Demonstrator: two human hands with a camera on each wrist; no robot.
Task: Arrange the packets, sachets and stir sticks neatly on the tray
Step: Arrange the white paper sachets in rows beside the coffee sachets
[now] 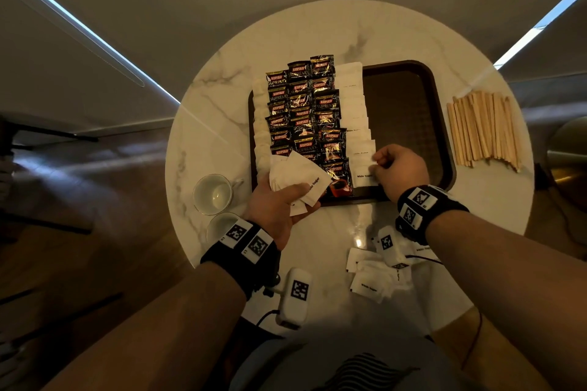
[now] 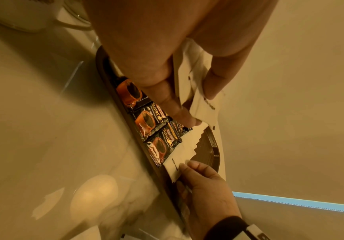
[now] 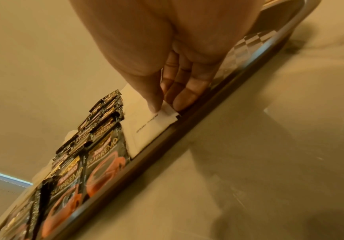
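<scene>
A dark brown tray lies on the round marble table. Black Kopiko coffee packets fill its left half in overlapping columns, with a column of white sugar sachets to their right. My left hand grips a fan of white sugar sachets over the tray's near left corner, also seen as sachets in the left wrist view. My right hand pinches the nearest white sachet of the column at its right edge; thumb and fingers hold that sachet against the tray's near rim.
Wooden stir sticks lie in a row on the table right of the tray. Loose white sachets sit near the front edge. Two white cups stand at the left. The tray's right half is bare.
</scene>
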